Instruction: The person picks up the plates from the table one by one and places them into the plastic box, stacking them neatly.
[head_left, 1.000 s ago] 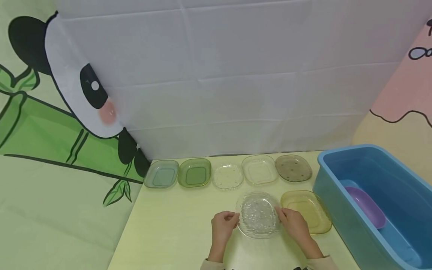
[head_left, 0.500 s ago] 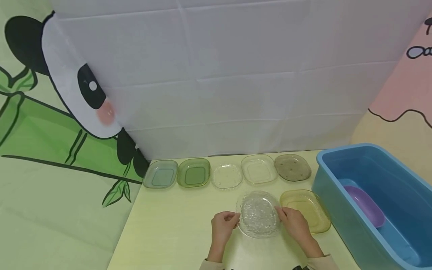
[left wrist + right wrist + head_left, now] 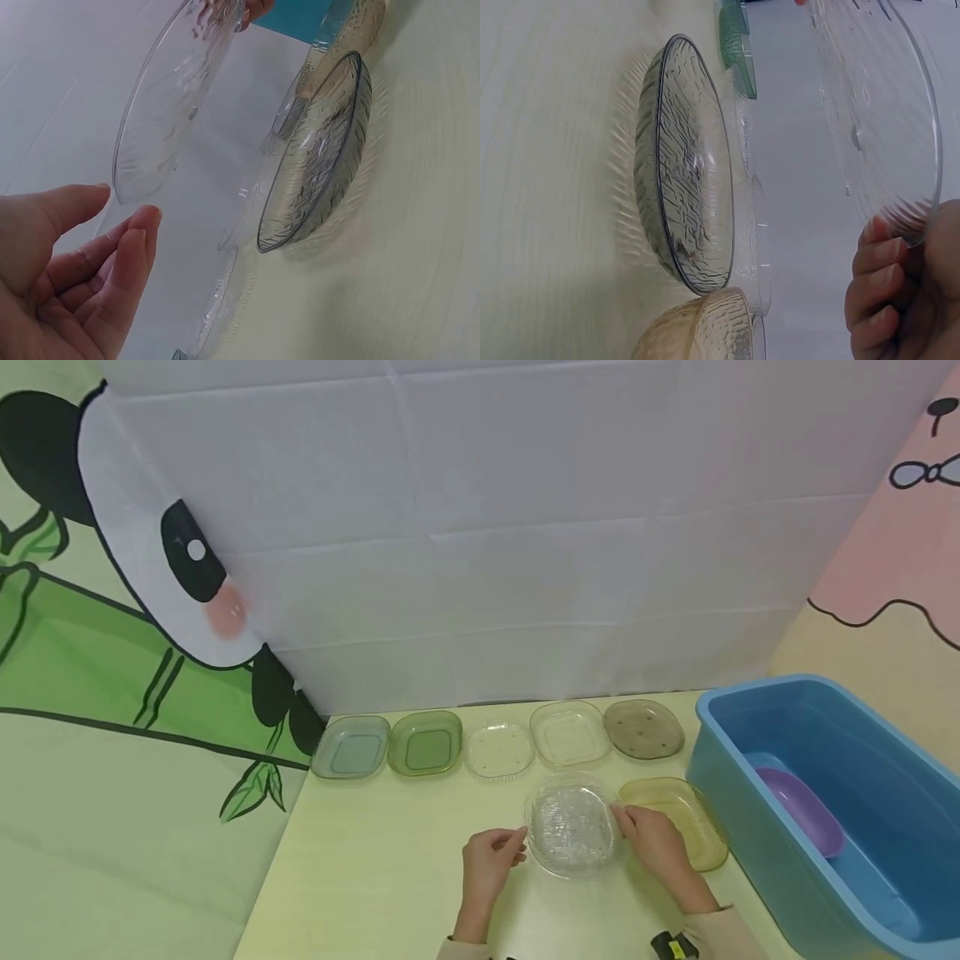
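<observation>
My right hand (image 3: 657,843) pinches the rim of a clear glass plate (image 3: 885,105), which is raised and tilted. Beside the opposite rim is my left hand (image 3: 487,864); in the left wrist view its thumb and fingertips are spread around the plate's lower edge, apparently not gripping it. Under the raised plate, a textured greyish glass plate (image 3: 319,150) lies on the table, apart from it. From the head these two overlap, so the lower one shows only through the upper. A yellow glass plate (image 3: 693,822) lies beside my right hand.
Along the table's back edge stand a bluish plate (image 3: 351,747), a green plate (image 3: 425,743), two clear plates (image 3: 498,750) and a grey-brown plate (image 3: 643,729). To the right is a blue tub (image 3: 750,827) holding a purple dish (image 3: 802,810). A white cloth (image 3: 525,568) hangs behind.
The clear plate has shifted slightly away from me and lifted off the plate below, with my right hand. My left fingers have come off its rim. The head view has turned slightly right.
</observation>
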`<action>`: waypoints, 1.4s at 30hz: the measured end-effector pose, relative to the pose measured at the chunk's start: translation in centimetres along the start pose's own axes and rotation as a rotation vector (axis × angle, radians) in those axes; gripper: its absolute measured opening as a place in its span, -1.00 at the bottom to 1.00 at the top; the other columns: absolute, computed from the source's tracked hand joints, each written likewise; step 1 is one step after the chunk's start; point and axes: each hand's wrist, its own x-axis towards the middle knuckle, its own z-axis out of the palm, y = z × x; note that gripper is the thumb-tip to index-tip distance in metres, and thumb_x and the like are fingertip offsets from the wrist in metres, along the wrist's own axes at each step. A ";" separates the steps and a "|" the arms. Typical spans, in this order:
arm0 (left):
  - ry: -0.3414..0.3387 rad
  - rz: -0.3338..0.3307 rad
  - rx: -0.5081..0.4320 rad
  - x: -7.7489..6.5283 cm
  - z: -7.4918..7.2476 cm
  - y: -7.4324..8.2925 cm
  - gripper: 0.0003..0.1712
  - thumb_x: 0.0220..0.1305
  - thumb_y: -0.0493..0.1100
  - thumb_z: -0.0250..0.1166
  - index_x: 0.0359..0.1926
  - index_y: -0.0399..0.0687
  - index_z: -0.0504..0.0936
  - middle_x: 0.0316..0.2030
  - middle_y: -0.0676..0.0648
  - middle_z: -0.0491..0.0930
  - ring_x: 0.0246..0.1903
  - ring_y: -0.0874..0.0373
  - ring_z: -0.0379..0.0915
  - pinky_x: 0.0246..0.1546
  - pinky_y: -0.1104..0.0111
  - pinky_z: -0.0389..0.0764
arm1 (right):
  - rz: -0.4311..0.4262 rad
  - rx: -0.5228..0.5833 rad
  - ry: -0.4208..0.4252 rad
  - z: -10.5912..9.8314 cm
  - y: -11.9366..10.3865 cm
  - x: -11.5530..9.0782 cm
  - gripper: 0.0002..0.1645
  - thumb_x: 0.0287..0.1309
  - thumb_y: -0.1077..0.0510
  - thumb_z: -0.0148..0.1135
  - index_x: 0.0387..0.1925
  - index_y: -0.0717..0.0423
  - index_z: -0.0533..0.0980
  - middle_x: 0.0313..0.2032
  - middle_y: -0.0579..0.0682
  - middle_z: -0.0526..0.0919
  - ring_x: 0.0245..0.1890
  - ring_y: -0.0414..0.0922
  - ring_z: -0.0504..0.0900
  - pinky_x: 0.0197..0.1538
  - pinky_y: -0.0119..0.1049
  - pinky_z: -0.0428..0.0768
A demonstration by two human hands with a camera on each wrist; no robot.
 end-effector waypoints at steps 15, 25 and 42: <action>0.061 -0.078 0.008 -0.8 -2.7 -2.3 -0.67 0.14 -0.09 0.30 -0.38 -0.36 0.66 -0.52 -0.20 0.65 -0.60 0.24 0.56 -0.49 0.54 0.58 | -0.121 -0.082 0.052 -5.4 -0.9 1.3 -0.51 0.31 0.02 -0.03 -0.74 0.03 0.28 -0.74 -0.13 0.40 -0.72 -0.23 0.24 -0.61 -0.37 0.18; 0.090 -0.078 0.103 -1.0 -2.5 -3.4 -0.72 0.13 -0.12 0.29 -0.40 -0.32 0.67 -0.56 -0.14 0.65 -0.61 0.21 0.56 -0.52 0.53 0.58 | -0.194 -0.143 0.112 -12.0 -3.2 2.3 -0.53 0.33 0.00 -0.06 -0.71 0.03 0.29 -0.73 -0.09 0.40 -0.71 -0.19 0.27 -0.63 -0.34 0.17; 0.129 -0.022 0.155 -1.3 -3.8 -4.9 -0.71 0.13 -0.09 0.29 -0.45 -0.30 0.67 -0.63 -0.07 0.64 -0.66 0.25 0.53 -0.56 0.49 0.56 | -0.077 -0.188 0.179 -21.9 -0.3 0.4 -0.43 0.34 -0.19 -0.19 -0.67 0.05 0.34 -0.70 -0.06 0.34 -0.74 -0.18 0.17 -0.65 -0.33 0.11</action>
